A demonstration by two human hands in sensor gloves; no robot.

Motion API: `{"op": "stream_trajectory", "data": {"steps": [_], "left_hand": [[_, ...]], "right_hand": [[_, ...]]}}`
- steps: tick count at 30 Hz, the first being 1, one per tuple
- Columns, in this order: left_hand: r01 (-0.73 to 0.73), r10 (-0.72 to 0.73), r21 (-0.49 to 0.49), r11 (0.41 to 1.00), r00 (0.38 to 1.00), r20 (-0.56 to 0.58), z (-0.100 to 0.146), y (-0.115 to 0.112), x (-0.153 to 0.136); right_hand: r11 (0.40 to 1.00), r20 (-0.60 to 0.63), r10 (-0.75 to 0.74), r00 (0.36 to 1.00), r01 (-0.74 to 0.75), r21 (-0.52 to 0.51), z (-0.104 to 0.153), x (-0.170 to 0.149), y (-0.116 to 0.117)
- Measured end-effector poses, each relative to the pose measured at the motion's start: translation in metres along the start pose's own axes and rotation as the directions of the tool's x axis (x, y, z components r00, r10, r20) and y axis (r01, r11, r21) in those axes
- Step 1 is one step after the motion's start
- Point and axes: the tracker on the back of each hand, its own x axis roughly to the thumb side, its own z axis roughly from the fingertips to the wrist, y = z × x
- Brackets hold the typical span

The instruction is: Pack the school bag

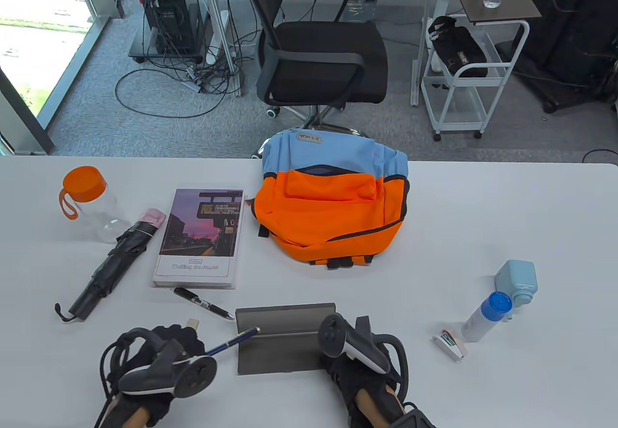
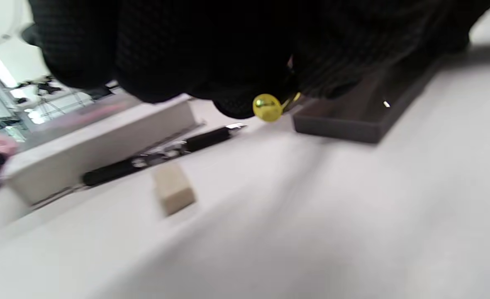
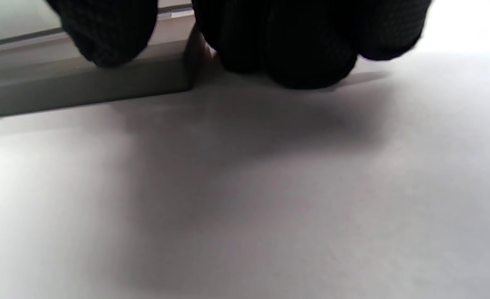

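An orange and blue backpack (image 1: 333,201) lies at the table's far middle, its top zip partly open. Near the front edge lies a flat grey pencil case (image 1: 282,338). My left hand (image 1: 164,355) pinches a blue pen (image 1: 234,340) whose gold tip reaches over the case's left end; the pen's gold end (image 2: 267,107) shows under the gloved fingers in the left wrist view. My right hand (image 1: 357,355) grips the case's right end, thumb (image 3: 103,33) on the case (image 3: 83,83) and fingers (image 3: 303,41) curled just past its corner.
A book (image 1: 200,237), a folded black umbrella (image 1: 113,264) and an orange-lidded bottle (image 1: 91,203) lie at the left. A black pen (image 1: 203,303) and an eraser (image 1: 193,323) lie near my left hand. At the right are a light-blue gadget (image 1: 517,281), a blue-capped bottle (image 1: 485,317) and a small white item (image 1: 450,343).
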Motion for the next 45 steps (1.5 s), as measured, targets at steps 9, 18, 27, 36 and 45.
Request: {"op": "stream_trajectory", "data": {"steps": [9, 18, 27, 36, 45], "left_hand": [[0.028, -0.024, 0.15, 0.988, 0.999, -0.03, -0.032, 0.013, 0.008], [-0.18, 0.171, 0.027, 0.983, 0.862, -0.477, -0.022, -0.017, -0.099], [-0.256, 0.178, -0.145, 0.956, 0.896, -0.406, -0.041, -0.049, -0.065], [-0.165, 0.16, 0.115, 0.98, 0.986, 0.051, -0.037, 0.006, 0.006], [-0.123, 0.176, 0.277, 0.953, 0.969, -0.175, -0.033, 0.023, -0.044]], "right_hand": [[1.0, 0.005, 0.005, 1.0, -0.005, -0.012, 0.001, 0.0, 0.001], [1.0, 0.004, 0.0, 1.0, 0.0, -0.002, 0.0, 0.0, 0.001], [1.0, 0.007, -0.001, 1.0, 0.001, 0.0, 0.0, 0.0, 0.001], [1.0, 0.014, -0.002, 1.0, 0.002, 0.003, 0.0, 0.0, 0.001], [1.0, 0.02, 0.007, 1.0, -0.007, -0.001, 0.0, 0.0, 0.001]]}}
